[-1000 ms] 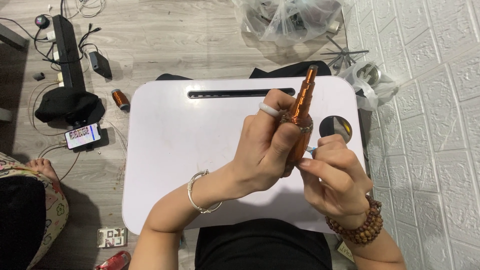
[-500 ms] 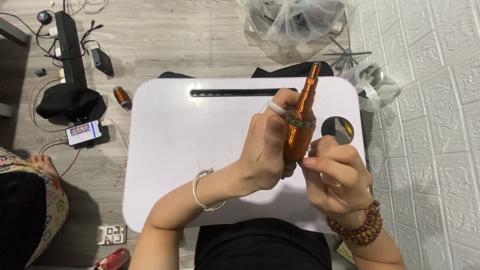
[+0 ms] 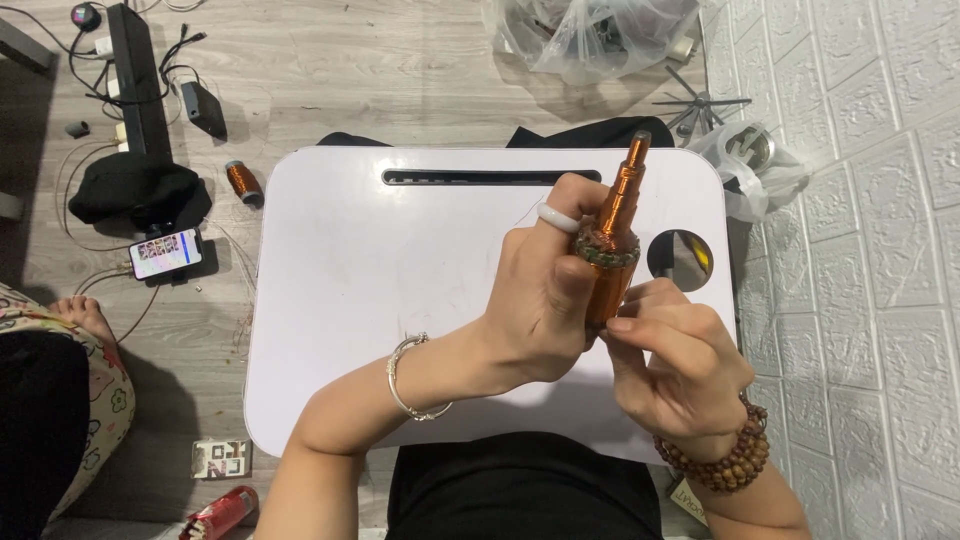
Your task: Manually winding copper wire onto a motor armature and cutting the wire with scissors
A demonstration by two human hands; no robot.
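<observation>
Rotor (image 3: 612,265) gripped mid-body by left hand (image 3: 545,305), right hand (image 3: 675,375) pinching its base above worktop (image 3: 330,300); judged rigid, heavy, copper windings fragile.

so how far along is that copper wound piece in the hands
Done: the copper-wound motor core already looks fully wrapped with wire along its body. In hand: the left hand grips it upright over the white lap table, while the right hand pinches at its lower end, seemingly handling a fine wire. Left: whatever finishing the lower end needs; that part is hidden by the fingers. A copper wire spool lies on the floor.
</observation>
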